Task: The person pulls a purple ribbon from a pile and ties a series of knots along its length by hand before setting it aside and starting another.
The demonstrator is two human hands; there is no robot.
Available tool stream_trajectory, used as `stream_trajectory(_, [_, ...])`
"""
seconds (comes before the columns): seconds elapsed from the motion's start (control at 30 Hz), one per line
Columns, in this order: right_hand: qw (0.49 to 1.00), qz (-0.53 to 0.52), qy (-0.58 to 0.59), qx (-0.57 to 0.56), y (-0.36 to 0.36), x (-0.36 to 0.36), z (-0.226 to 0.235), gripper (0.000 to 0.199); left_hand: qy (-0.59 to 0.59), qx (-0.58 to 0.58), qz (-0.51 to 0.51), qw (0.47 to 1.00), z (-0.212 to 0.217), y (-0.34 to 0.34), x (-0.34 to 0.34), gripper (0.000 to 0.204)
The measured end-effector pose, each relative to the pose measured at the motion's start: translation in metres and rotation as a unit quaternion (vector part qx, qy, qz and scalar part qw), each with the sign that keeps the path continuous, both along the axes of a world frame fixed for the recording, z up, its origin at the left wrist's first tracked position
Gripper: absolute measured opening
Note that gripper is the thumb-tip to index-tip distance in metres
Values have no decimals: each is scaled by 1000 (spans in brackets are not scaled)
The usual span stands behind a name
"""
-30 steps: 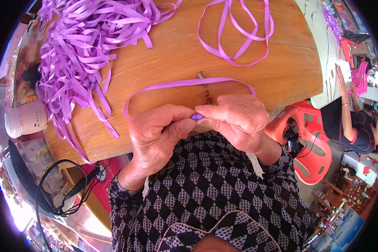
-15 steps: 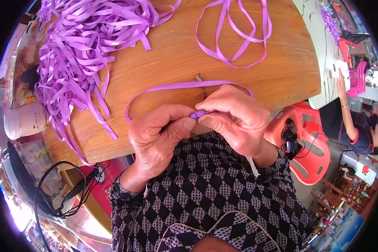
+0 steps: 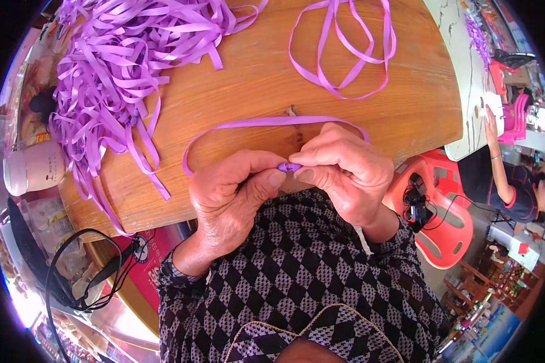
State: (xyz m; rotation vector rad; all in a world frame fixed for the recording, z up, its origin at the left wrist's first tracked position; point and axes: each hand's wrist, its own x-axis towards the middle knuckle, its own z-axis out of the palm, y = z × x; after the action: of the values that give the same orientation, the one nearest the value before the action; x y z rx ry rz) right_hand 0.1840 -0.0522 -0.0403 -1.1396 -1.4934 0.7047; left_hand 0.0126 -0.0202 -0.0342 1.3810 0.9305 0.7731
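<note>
A small purple plastic clasp (image 3: 289, 167) is pinched between my two hands at the near edge of the wooden table (image 3: 236, 91). My left hand (image 3: 227, 193) grips its left end with thumb and forefinger. The right end is held by the thumb and fingertips of my right hand (image 3: 351, 172). From the hands, a purple ribbon lanyard (image 3: 272, 121) arches over the tabletop in one loop; where it joins the clasp is hidden by my fingers.
A heaped tangle of purple lanyards (image 3: 121, 66) covers the table's left side. Another looped lanyard (image 3: 321, 71) lies at the far right. A pale lidded jar (image 3: 39, 168) stands left. Rightward are a red plastic stool (image 3: 454, 242), a white marbled table (image 3: 472, 130) and another person (image 3: 518, 187).
Both hands have shifted very slightly right with the clasp, which has turned a little more level. The fingers keep their pinch, and the lanyards lie as before.
</note>
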Motion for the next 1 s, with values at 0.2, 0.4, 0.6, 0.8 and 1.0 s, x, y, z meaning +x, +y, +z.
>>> stream_trajectory(0.2, [1000, -5, -14, 19, 1, 1, 0, 12, -4, 5, -1, 1000, 0, 0, 1, 10])
stream_trajectory(0.4, [998, 19, -26, 53, 2, 4, -5, 17, 0, 7, -18, 1000, -2, 1, 0, 9])
stream_trajectory(0.6, [996, 18, -41, 74, 4, 3, -8, 17, -3, -10, -20, 1000, -1, 2, 1, 9])
stream_trajectory(0.8, [992, 30, -75, 102, 2, 3, -11, 18, 14, 40, -50, 998, 1, 4, 0, 8])
stream_trajectory(1.0, [974, 32, -155, 160, 0, 5, -11, 21, 38, 60, -81, 994, 2, 7, 3, 5])
